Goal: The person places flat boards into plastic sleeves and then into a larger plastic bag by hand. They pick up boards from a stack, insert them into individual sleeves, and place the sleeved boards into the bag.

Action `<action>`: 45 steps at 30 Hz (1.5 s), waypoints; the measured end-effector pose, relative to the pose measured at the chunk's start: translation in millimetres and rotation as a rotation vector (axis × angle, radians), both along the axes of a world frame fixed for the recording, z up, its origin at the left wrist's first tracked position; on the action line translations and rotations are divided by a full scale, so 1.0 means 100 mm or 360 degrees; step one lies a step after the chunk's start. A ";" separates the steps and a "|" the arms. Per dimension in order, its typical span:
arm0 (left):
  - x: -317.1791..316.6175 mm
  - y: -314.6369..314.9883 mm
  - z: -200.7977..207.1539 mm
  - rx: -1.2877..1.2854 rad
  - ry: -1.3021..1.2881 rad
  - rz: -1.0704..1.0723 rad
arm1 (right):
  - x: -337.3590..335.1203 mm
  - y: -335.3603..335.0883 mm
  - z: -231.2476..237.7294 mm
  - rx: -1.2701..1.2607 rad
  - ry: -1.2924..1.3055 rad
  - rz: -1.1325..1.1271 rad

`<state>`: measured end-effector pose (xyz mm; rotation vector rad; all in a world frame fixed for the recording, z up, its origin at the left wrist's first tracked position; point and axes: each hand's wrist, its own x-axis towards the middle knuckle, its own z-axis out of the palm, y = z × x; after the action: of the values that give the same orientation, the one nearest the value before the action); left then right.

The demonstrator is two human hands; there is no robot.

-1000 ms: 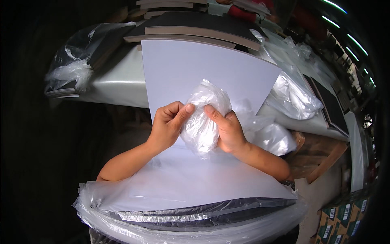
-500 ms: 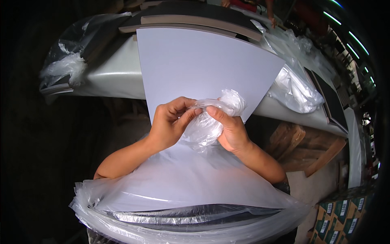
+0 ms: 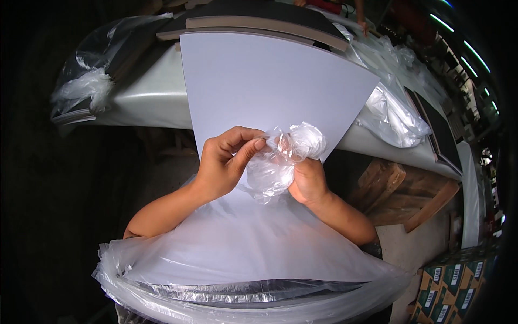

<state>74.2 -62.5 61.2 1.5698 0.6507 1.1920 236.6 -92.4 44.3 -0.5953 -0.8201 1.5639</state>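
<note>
A clear plastic bag [image 3: 259,243] covers a white sheet in front of me, its wide mouth near my body. Its far end is gathered into a crumpled bunch [image 3: 272,170] between my hands. My left hand [image 3: 224,162] pinches a thin fold of that plastic between thumb and fingertips. The bunch is gripped by my right hand [image 3: 307,181], whose fingers lie partly hidden behind the see-through film. Beyond both hands a large white board [image 3: 270,81] leans over the table's edge.
Dark boards [image 3: 264,24] are stacked at the far side. Loose clear film lies at the left [image 3: 89,89] and right [image 3: 396,116] of the table. A wooden pallet [image 3: 407,189] and printed cartons [image 3: 450,289] stand lower right. Another person's hand [image 3: 364,26] shows far off.
Plastic now lies over my right thumb, which was showing in front before. The crumpled bunch has shifted shape between my hands. My left hand keeps its pinch in nearly the same place.
</note>
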 end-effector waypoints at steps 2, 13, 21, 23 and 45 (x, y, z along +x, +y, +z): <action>-0.06 0.01 0.00 0.0007 0.0056 -0.0029 | 0.02 0.01 -0.08 0.0074 0.0012 0.0000; 0.03 -0.03 -0.03 0.0362 0.0234 0.0229 | 0.01 -0.02 -0.03 0.0046 0.0006 -0.0035; 0.01 0.03 -0.05 0.0880 0.0568 0.0418 | 0.04 -0.01 -0.08 0.0006 -0.0004 -0.0044; 0.00 0.03 -0.03 0.0866 0.0566 0.0385 | 0.01 -0.04 0.00 -0.0024 0.0054 -0.0069; -0.07 0.09 0.08 0.0245 0.0272 0.0257 | 0.17 -0.04 0.03 0.0240 -0.0094 0.0404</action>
<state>66.9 -53.4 69.1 1.7896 0.8263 1.2602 253.1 -96.7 46.8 -0.4420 -1.0819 1.7008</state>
